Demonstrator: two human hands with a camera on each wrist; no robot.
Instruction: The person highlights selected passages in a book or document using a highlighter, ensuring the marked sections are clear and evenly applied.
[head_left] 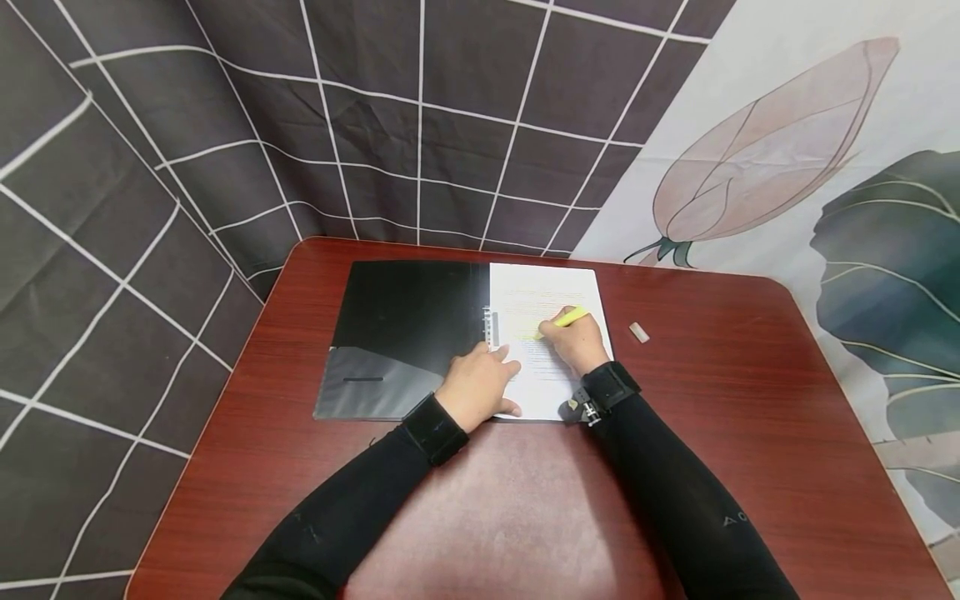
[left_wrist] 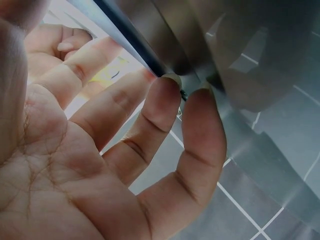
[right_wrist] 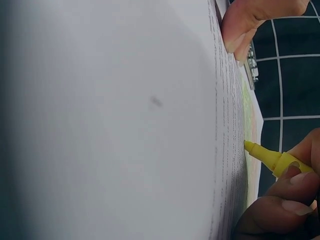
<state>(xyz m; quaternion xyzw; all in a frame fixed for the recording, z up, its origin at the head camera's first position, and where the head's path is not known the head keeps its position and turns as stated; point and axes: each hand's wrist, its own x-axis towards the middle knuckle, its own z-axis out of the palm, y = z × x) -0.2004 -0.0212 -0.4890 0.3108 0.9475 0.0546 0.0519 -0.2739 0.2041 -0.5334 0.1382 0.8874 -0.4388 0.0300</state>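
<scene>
A black ring binder [head_left: 412,312] lies open on the table, with white printed sheets [head_left: 551,387] on its right side. My right hand [head_left: 579,343] pinches a yellow highlighter [right_wrist: 272,159], its tip at a line of text in the right wrist view. Yellow and orange-toned marking shows on the upper lines. My left hand [head_left: 477,385] rests with fingers spread across the inner edge of the sheets, below the metal ring clip [head_left: 489,327]. In the left wrist view, its fingers are slightly bent and hold nothing.
A small whitish piece, perhaps an eraser [head_left: 639,332], lies right of the binder on the red-brown table [head_left: 712,375]. A clear pocket [head_left: 367,387] covers the binder's lower left. Dark checked cloth [head_left: 375,125] hangs behind the table's far edge.
</scene>
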